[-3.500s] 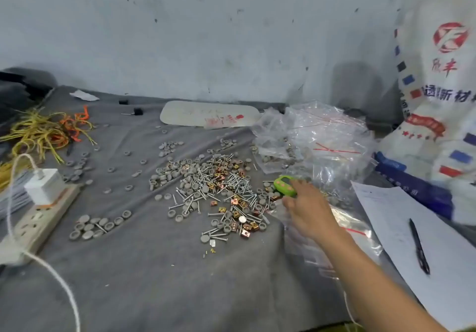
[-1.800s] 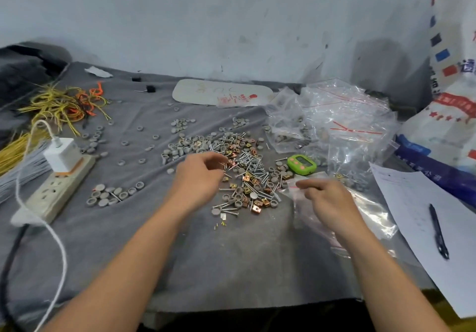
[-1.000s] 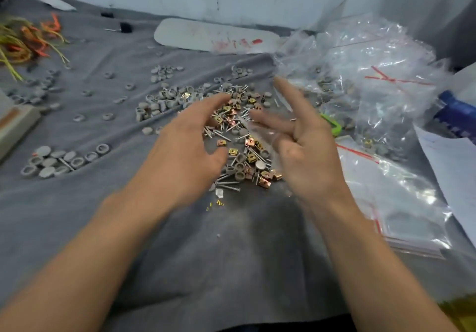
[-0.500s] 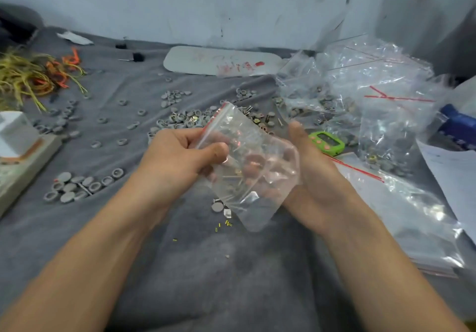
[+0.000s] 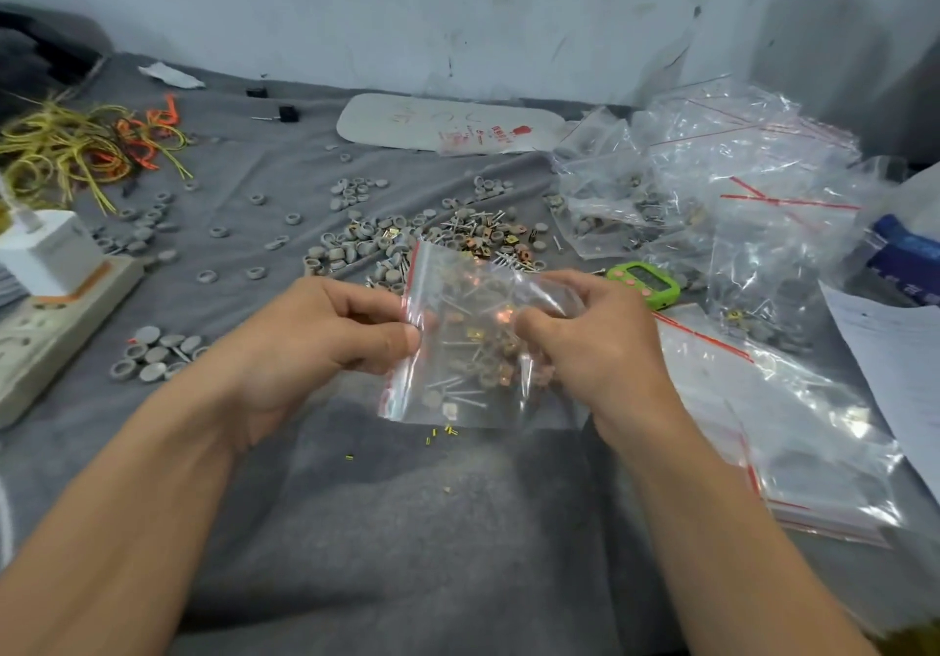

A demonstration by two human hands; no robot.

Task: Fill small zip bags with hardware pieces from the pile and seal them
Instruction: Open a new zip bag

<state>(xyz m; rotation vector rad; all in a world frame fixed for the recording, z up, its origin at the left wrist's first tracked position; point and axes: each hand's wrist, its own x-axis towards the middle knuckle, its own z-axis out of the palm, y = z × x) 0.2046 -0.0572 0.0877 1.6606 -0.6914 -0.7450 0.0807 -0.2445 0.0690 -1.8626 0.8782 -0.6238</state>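
Grey cloth (image 5: 407,528) under a scuffed pale wall (image 5: 458,9). Power strip (image 5: 46,319) at nine o'clock. At centre, left hand (image 5: 305,345) pinches the red-striped edge of a clear zip bag (image 5: 460,386); right hand (image 5: 600,350) grips its other side. Hardware pile (image 5: 458,236) at twelve; bagged heap (image 5: 737,197) at two.

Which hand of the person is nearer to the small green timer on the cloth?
Right. The right hand pinches the zip bag just beside the green timer. The left hand holds the bag's opposite edge, farther off, across the bag.
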